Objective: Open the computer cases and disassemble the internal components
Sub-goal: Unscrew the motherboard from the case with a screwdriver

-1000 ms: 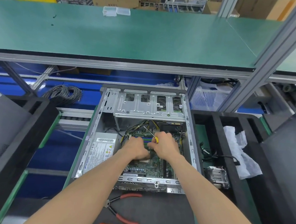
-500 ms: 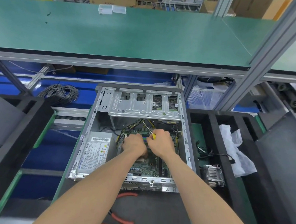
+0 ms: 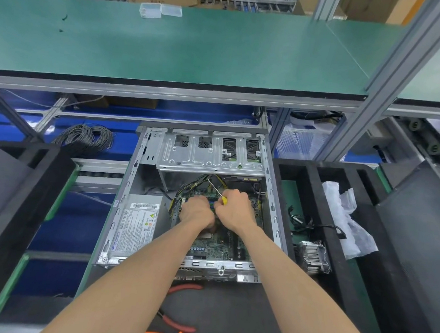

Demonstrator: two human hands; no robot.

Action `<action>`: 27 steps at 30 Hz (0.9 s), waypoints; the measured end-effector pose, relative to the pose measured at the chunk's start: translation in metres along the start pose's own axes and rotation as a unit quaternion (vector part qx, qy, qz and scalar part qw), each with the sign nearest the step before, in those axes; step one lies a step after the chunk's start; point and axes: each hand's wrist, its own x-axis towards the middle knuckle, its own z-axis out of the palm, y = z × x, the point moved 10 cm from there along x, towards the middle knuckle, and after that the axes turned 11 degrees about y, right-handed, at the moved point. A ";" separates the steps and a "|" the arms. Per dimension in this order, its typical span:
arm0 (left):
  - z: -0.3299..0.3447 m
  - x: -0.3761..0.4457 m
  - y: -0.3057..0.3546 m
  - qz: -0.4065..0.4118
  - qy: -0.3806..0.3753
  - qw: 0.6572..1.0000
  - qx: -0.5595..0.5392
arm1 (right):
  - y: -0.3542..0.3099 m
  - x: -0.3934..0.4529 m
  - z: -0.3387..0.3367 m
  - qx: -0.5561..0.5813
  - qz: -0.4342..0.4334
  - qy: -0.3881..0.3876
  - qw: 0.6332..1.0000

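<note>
The open computer case [image 3: 198,203] lies flat on the bench below the green shelf, side panel off — silver drive cage [image 3: 209,155] at the far end, labelled power supply [image 3: 138,225] along its left side, green motherboard [image 3: 219,243] on the right. Both forearms reach in over the board. The right hand [image 3: 236,211] is curled round a yellow-handled screwdriver [image 3: 218,192], shaft angled away to the left; the left hand [image 3: 198,211] sits just beside it, knuckles up, fingers bent down onto the board — whether it grips anything cannot be told.

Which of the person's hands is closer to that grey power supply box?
Left. The left hand lies just right of the power supply; the right hand is beyond it, farther right.
</note>
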 end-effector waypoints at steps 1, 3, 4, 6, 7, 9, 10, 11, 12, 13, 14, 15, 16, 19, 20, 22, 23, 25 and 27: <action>0.000 0.000 0.000 -0.002 0.001 1.000 -0.001 | 0.000 0.000 0.000 -0.001 -0.001 0.000 1.000; 0.001 0.000 -0.001 -0.006 -0.002 1.000 -0.007 | 0.000 0.000 0.000 -0.002 -0.004 -0.001 1.000; 0.001 0.000 -0.001 -0.005 -0.002 1.000 -0.006 | -0.001 0.000 0.000 -0.002 -0.005 -0.002 1.000; 0.000 0.002 0.000 0.001 0.002 1.000 -0.001 | -0.001 0.000 0.001 -0.003 -0.005 -0.005 1.000; 0.000 0.002 0.001 0.004 0.004 1.000 0.002 | -0.001 0.000 0.000 -0.003 -0.006 -0.005 1.000; -0.001 0.003 0.001 0.008 0.007 1.000 0.009 | -0.002 -0.001 0.000 -0.004 -0.008 -0.005 1.000; -0.001 0.003 0.001 0.010 0.007 1.000 0.012 | -0.002 -0.001 0.000 -0.006 -0.009 -0.004 1.000; -0.001 0.004 0.002 0.010 0.006 1.000 0.015 | -0.002 -0.001 0.001 -0.007 -0.009 -0.004 1.000; -0.001 0.004 0.002 0.009 0.004 1.000 0.015 | -0.002 -0.001 0.001 -0.009 -0.010 -0.005 1.000; 0.000 0.005 0.002 0.010 0.001 1.000 0.014 | -0.002 -0.001 0.001 -0.011 -0.010 -0.006 1.000; 0.000 0.005 0.003 0.014 0.001 1.000 0.017 | -0.002 -0.001 0.001 -0.012 -0.010 -0.006 1.000; -0.002 0.006 0.004 0.020 0.005 0.999 0.024 | -0.001 -0.001 0.001 -0.012 -0.008 -0.005 1.000; -0.004 0.005 0.005 0.026 0.008 0.999 0.031 | -0.001 0.000 0.001 -0.011 -0.005 -0.003 1.000; -0.008 0.004 0.007 0.036 0.013 0.999 0.032 | 0.001 0.001 0.002 -0.012 -0.001 -0.001 1.000; -0.010 0.004 0.007 0.039 0.017 0.999 0.031 | 0.000 0.001 0.002 -0.012 -0.001 -0.001 1.000; -0.016 0.001 0.005 0.039 0.020 0.999 0.027 | 0.000 0.000 0.002 -0.010 0.000 -0.002 1.000; -0.017 -0.001 0.003 0.035 0.013 0.999 0.023 | 0.000 0.000 0.002 -0.005 0.002 -0.003 1.000; -0.020 -0.009 -0.004 0.015 -0.026 1.000 0.008 | 0.001 0.000 0.001 0.010 0.010 -0.007 1.000; -0.028 -0.017 -0.008 -0.002 -0.050 0.999 -0.020 | 0.000 -0.002 0.001 0.037 0.020 -0.018 0.999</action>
